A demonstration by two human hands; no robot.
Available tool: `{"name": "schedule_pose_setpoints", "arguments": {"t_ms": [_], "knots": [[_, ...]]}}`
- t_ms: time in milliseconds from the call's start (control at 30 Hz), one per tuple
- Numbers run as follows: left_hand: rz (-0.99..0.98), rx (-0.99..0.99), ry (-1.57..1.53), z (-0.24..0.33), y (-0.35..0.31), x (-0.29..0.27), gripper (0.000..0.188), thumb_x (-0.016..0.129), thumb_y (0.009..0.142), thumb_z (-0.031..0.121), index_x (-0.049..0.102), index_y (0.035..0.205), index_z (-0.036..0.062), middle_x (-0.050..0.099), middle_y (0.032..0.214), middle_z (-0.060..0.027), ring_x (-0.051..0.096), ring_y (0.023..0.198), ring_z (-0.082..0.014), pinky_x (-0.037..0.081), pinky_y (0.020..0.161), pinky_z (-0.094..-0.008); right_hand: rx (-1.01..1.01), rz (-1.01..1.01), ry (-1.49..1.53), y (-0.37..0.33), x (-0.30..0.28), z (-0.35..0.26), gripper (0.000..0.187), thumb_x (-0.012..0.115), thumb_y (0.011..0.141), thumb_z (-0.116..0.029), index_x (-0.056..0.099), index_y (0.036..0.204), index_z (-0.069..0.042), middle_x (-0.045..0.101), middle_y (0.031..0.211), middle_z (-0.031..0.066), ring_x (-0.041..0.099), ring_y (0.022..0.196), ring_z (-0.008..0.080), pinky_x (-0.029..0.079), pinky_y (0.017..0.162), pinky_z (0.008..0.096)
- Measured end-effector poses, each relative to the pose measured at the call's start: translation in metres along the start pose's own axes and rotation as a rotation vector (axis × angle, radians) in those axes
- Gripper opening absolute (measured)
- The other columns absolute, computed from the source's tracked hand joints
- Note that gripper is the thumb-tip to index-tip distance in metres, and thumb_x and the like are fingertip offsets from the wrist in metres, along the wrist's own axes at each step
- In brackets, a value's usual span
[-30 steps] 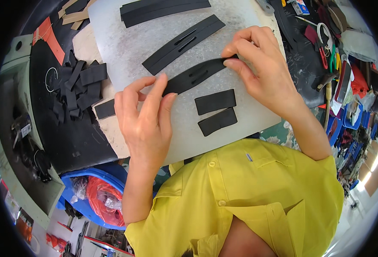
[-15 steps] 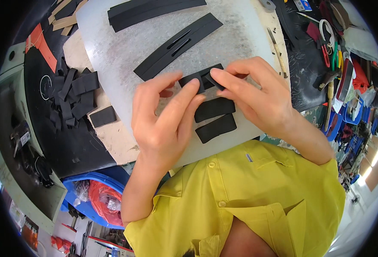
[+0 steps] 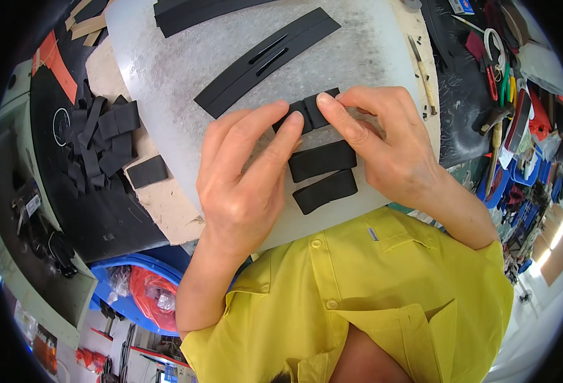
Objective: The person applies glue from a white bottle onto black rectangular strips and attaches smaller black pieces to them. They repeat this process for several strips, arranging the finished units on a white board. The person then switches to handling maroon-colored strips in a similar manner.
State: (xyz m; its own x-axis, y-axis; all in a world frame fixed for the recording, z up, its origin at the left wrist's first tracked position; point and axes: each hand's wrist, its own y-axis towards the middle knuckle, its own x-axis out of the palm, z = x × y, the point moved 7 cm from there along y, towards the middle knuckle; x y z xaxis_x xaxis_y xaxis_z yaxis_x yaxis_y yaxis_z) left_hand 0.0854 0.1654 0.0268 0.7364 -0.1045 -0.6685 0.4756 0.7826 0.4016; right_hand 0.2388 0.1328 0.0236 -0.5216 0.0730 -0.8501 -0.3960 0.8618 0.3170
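Observation:
Between my two hands lies a short black strip (image 3: pixel 310 116) with both ends folded inward, so that they meet near its middle. My left hand (image 3: pixel 240 175) presses its thumb and fingertips on the left fold. On the right fold rests the thumb of my right hand (image 3: pixel 393 143), its fingers curled around the strip's far edge. Nearer to me are two more folded black strips, an upper one (image 3: pixel 323 161) and a slightly slanted lower one (image 3: pixel 326 191). Beyond my hands is a long black strip (image 3: pixel 268 60) with two slits. All lie on a translucent white board (image 3: pixel 166 83).
Left of the board sits a heap of black strips (image 3: pixel 106 137), with a single folded piece (image 3: pixel 147 172) beside it. A wooden-handled awl (image 3: pixel 423 73) lies along the right edge. Farther right are tools and a hammer (image 3: pixel 495 118). A blue basin (image 3: pixel 118 297) stands at lower left.
The right fold, raised in the earlier frame, now lies flat against the strip. My left fingers have shifted onto the left fold. The whole view has moved slightly.

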Motion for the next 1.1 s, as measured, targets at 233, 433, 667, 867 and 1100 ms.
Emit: {"name": "schedule_pose_setpoints", "arguments": {"t_ms": [233,433,667,867,1100], "knots": [[-0.017,-0.017,0.023,0.000,-0.002,0.001,0.032,0.080,0.076,-0.003,0.078,0.107,0.0055,0.071,0.108,-0.0096,0.065,0.094,-0.0268,0.055,0.076,-0.0338,-0.027,-0.004,-0.052,-0.001,0.001,-0.002,0.055,0.067,0.073,0.001,0.066,0.128,-0.002,0.061,0.111,0.0067,0.056,0.090,0.0244,0.049,0.079,0.0344],[-0.002,0.002,0.034,0.001,-0.002,0.002,0.035,0.080,0.071,-0.004,0.077,0.105,0.0036,0.071,0.107,-0.0093,0.065,0.094,-0.0275,0.053,0.079,-0.0358,-0.040,-0.014,-0.093,0.001,0.001,-0.004,0.051,0.065,0.074,-0.007,0.067,0.124,-0.001,0.061,0.111,0.0065,0.056,0.091,0.0238,0.050,0.080,0.0335],[-0.079,0.143,0.181,0.012,0.000,0.004,0.039,0.077,0.064,-0.004,0.073,0.103,-0.0075,0.067,0.111,-0.0158,0.064,0.094,-0.0288,0.055,0.077,-0.0372,-0.118,0.000,-0.216,-0.001,0.002,-0.006,0.047,0.065,0.077,-0.011,0.068,0.122,0.000,0.061,0.112,0.0060,0.057,0.093,0.0216,0.048,0.077,0.0323],[-0.110,0.113,0.303,0.019,-0.009,0.011,0.029,0.074,0.079,-0.001,0.069,0.106,-0.0096,0.066,0.114,-0.0158,0.064,0.101,-0.0294,0.056,0.080,-0.0396,-0.107,-0.073,-0.388,0.003,0.005,-0.021,0.046,0.066,0.078,-0.014,0.069,0.121,0.002,0.061,0.112,0.0057,0.057,0.097,0.0205,0.046,0.077,0.0320],[-0.257,0.075,0.447,0.026,0.008,0.005,0.029,0.069,0.078,0.003,0.072,0.107,0.0017,0.067,0.111,-0.0080,0.063,0.107,-0.0306,0.043,0.098,-0.0423,-0.054,-0.296,-0.212,0.029,-0.003,-0.015,0.024,0.066,0.080,-0.009,0.072,0.102,-0.001,0.064,0.106,0.0055,0.060,0.097,0.0218,0.047,0.078,0.0321]]}}
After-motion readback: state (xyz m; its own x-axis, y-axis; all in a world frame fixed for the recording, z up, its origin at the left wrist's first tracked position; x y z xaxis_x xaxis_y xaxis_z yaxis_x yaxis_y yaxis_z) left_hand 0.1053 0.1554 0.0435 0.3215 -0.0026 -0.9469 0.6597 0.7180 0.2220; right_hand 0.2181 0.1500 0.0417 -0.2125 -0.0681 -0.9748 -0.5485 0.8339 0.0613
